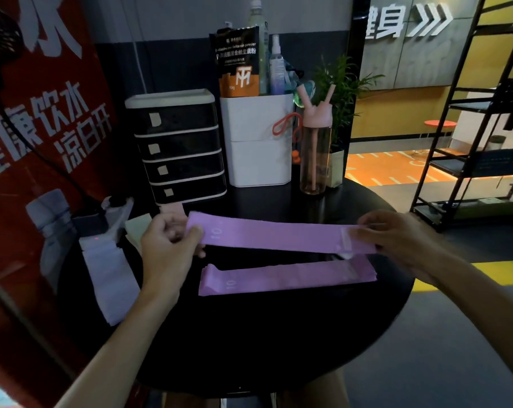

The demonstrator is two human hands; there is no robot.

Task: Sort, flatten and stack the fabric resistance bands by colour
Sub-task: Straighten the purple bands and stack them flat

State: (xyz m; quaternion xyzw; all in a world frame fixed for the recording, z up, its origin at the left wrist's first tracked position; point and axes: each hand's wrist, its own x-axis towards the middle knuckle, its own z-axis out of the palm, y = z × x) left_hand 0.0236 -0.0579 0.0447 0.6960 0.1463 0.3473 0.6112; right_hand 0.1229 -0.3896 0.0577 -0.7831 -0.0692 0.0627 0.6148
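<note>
I hold a purple fabric band point(276, 235) stretched flat between both hands above the round black table point(264, 334). My left hand point(168, 242) pinches its left end, and my right hand point(396, 237) pinches its right end by the white label. Just below it, a stack of purple bands point(287, 276) lies flat on the table. At the table's left side lies a pale lavender band point(108, 278), with a pale green band point(139, 229) behind my left hand. A bit of pink band point(173, 208) shows by the drawers.
At the table's back stand a black drawer unit point(178, 148), a white bin point(258, 139) holding a pouch and bottles, a pink water bottle point(315, 148) and a potted plant point(342, 92). A red banner point(43, 128) is at left, a black shelf rack point(470, 142) at right.
</note>
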